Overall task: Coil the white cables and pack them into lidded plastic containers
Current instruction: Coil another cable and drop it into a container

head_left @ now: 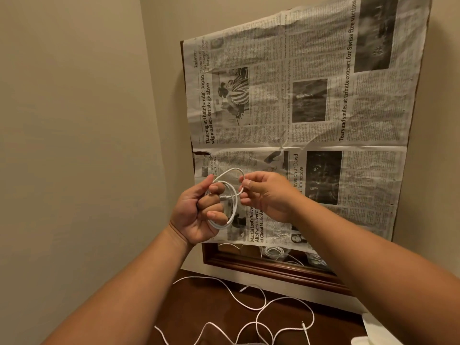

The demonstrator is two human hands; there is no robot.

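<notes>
Carefully, my left hand gripped the coiled white cable to hold its loops together, while my right hand pinched the top loop, probably guiding a wrap.

Loose white cables run off the edge at 6 o'clock. A white object at 5 o'clock is cropped and unidentifiable.

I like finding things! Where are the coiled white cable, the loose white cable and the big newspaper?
Coiled white cable (220, 227), head view, bottom curve of its loop.
Loose white cable (204, 277), head view, its farthest arc.
Printed paper newspaper (273, 108), head view, middle of the sheet.
</notes>
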